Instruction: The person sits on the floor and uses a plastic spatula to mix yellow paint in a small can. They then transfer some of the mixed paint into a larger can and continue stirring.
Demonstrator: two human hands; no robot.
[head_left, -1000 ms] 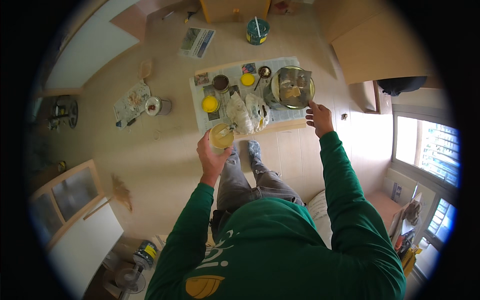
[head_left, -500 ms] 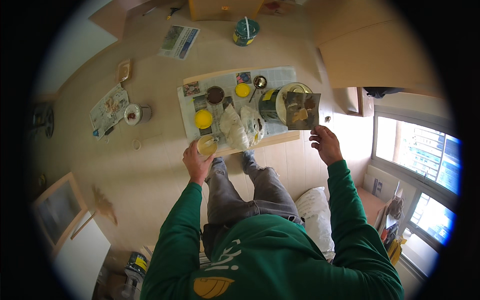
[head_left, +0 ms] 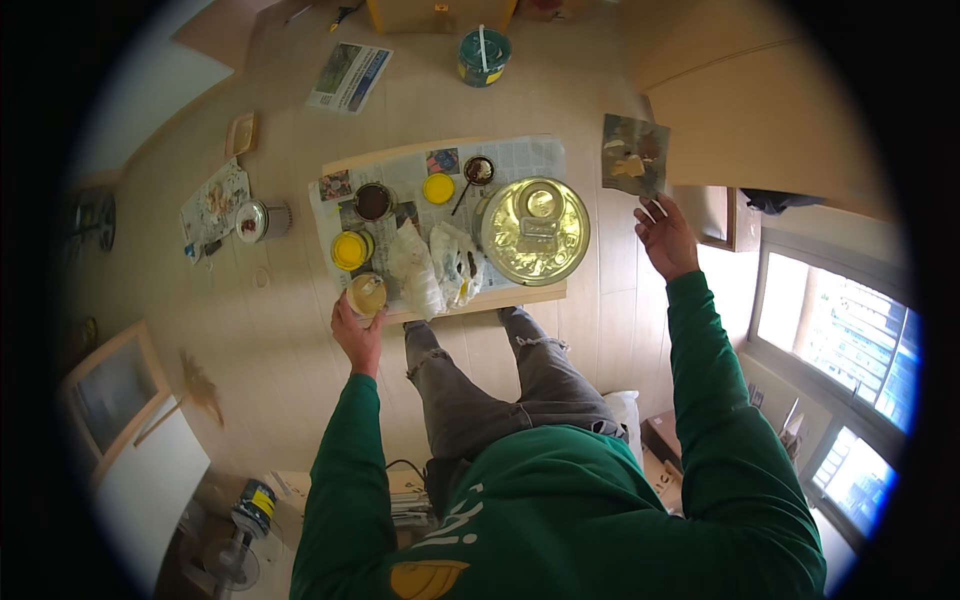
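Observation:
My left hand (head_left: 357, 335) is closed round a small cup of pale yellowish paint (head_left: 367, 294), held at the front left corner of the newspaper. Some pale thing stands inside the cup. My right hand (head_left: 668, 235) is out to the right with its fingers apart. Just beyond its fingertips is a dark square sheet (head_left: 635, 155) smeared with tan and brown paint; whether it touches them is hard to tell. Nearest the cup is an open pot of yellow paint (head_left: 349, 250). White crumpled wrappings (head_left: 418, 270) lie between my hands.
Newspaper (head_left: 520, 158) on a board carries a large metal-lidded can (head_left: 535, 232), a brown pot (head_left: 373, 202), a yellow lid (head_left: 438, 188) and a small dark pot (head_left: 480, 170). A green bucket (head_left: 484, 57) stands beyond, a white jar (head_left: 260, 221) left. Wooden cabinet (head_left: 740, 110) at right.
My right hand has moved away and to the right, its fingers loosening from the smeared sheet. The sheet has shifted from over the large can to beside the cabinet. My left hand keeps the cup.

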